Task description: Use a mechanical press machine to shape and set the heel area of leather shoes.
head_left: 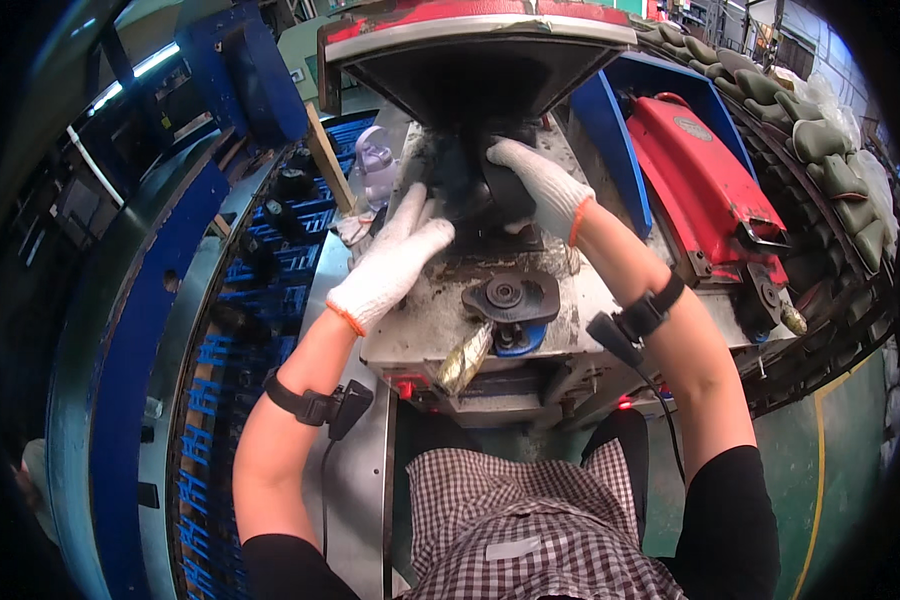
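Here we are at the pale metal machine (410, 345), its red-edged hood (480, 42) looming above. Our left hand (385, 265) reaches in, fingers parted from the thumb; our right hand (542, 182) is nearer, fingers together, though we can't tell whether they're pinching. And there's the dark curved piece (510, 193), under the hood, immediately left of our right fingers, its long axis lost in shadow!

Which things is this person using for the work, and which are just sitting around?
Seems part of the work:
- gloved left hand
- gloved right hand
- dark curved piece by the right hand
- hooded machine both hands reach into

Seems to be just nearby:
- pale purple bottle
- olive-green padded pieces at the right
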Demonstrator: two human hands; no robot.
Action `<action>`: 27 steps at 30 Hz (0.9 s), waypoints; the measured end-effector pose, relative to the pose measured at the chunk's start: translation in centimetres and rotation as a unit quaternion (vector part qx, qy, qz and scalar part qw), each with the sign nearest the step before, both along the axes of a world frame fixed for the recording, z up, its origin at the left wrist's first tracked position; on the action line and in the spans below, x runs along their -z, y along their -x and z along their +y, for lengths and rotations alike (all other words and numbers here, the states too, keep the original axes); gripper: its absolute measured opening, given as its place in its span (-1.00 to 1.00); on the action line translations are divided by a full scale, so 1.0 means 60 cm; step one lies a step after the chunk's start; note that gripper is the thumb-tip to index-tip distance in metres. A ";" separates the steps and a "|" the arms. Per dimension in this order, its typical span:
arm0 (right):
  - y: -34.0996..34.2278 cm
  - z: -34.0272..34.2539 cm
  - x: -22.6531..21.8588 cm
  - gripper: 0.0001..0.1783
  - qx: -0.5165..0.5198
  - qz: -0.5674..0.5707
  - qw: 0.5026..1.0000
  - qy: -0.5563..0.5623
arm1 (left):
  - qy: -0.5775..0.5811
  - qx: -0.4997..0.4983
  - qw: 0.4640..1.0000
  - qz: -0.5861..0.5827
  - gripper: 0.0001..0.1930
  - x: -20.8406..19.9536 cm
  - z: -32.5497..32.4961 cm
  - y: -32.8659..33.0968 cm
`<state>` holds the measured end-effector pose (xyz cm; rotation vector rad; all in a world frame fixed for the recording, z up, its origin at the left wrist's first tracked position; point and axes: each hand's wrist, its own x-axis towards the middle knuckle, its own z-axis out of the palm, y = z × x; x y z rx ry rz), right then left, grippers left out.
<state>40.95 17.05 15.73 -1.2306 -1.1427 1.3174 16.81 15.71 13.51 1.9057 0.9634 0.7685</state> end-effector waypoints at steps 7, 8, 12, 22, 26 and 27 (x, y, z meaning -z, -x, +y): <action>-0.019 0.160 0.100 -0.01 0.098 -0.471 0.875 -0.059 | -0.491 0.011 0.870 -0.047 -0.57 -0.183 -0.021 0.002; 0.004 0.152 0.087 -0.01 0.075 -0.521 0.850 -0.020 | -0.593 -0.011 0.805 -0.017 -0.60 -0.214 -0.006 0.005; 0.035 0.132 0.046 -0.05 0.009 -0.601 0.800 -0.002 | -0.761 -0.172 0.622 0.070 -0.52 -0.309 0.083 -0.028; 0.032 0.126 0.063 -0.07 0.018 -0.578 0.816 0.002 | -0.549 -0.090 0.800 0.224 -0.55 -0.392 0.173 -0.137; 0.011 0.123 0.077 -0.07 0.038 -0.566 0.823 -0.009 | -0.618 -0.065 0.763 0.177 -0.64 -0.354 0.151 -0.138; 0.010 0.120 0.080 -0.07 0.039 -0.564 0.825 -0.010 | -0.624 -0.051 0.759 0.181 -0.65 -0.343 0.142 -0.136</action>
